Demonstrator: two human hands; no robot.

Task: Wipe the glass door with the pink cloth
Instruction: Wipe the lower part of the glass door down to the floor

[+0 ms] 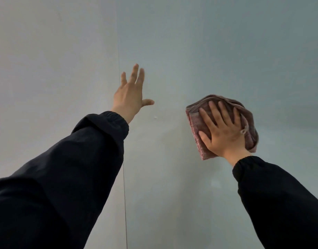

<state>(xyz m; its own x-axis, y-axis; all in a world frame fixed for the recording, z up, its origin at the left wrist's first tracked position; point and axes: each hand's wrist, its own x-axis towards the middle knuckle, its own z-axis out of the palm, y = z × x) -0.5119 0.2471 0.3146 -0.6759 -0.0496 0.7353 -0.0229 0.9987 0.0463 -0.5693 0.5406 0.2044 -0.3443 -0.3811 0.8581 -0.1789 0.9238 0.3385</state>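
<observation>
Pale grey-blue glass fills the whole view, and the glass door (208, 51) takes up the middle and right of it. At far left is a lighter grey panel (47, 69), divided from the door by a thin vertical seam (125, 203) that runs from top to bottom.

A dark left sleeve (65, 177) with an elastic cuff reaches up from the lower left corner and crosses the seam. The left hand (131, 97) is wide, its fingers straight and spread and its thumb stuck out to the right, and it holds nothing. It is raised against the door just right of the seam; whether the palm touches the glass I cannot tell.

A small white speck (155, 117) sits on the glass, below the thumb and between the two hands.

Farther right and lower, the pink cloth (195, 126) lies folded into a thick pad against the door. The right hand (223, 130) presses flat on it with its fingers straight and slightly fanned, pointing up and to the left. Cloth shows around the hand at left, top and right. A small hanging loop (244, 131) curls from the cloth beside the hand's right edge. The dark right sleeve (280, 203) runs down to the lower right corner.
</observation>
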